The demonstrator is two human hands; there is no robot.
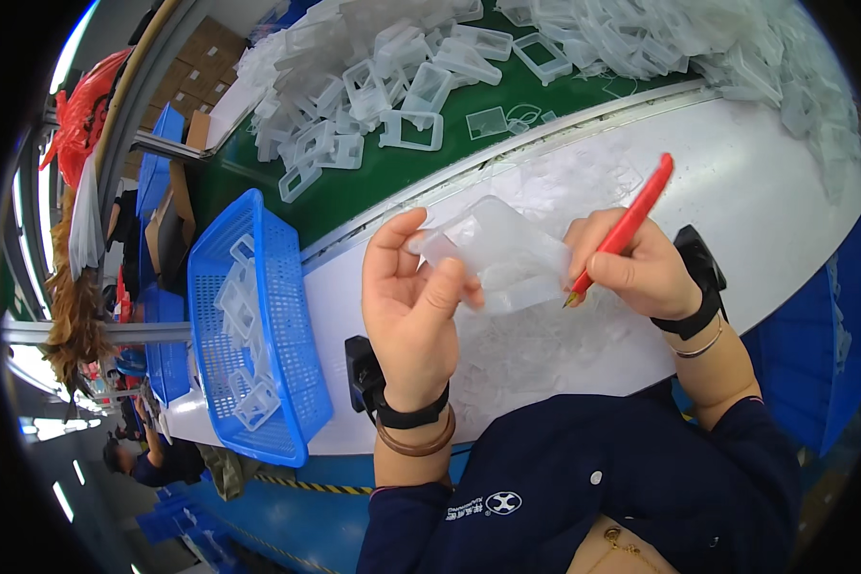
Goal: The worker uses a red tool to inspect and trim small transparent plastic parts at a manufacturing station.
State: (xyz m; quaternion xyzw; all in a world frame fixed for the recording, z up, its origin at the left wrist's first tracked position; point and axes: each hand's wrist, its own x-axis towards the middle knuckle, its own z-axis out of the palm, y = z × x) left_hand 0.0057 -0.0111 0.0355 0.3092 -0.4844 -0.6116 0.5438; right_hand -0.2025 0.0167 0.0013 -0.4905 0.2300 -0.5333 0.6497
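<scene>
A translucent white plastic case (512, 251) is held above the white tabletop, tilted between my two hands. My left hand (413, 297) grips its left end between thumb and fingers. My right hand (631, 263) is closed around a red-handled trimming knife (631, 218), whose brass-coloured tip points down at the case's right edge. Whether the fingers of that hand also touch the case is hard to make out. Thin clear plastic scraps (536, 354) lie scattered on the table below.
A blue perforated basket (297, 335) with several clear frames stands at left. Beyond the table's metal rail, a green surface (459, 153) bears a heap of similar plastic frames (364, 91). Cloudy plastic pieces (775, 57) pile up at far right. A blue bin (813, 335) stands beside my right arm.
</scene>
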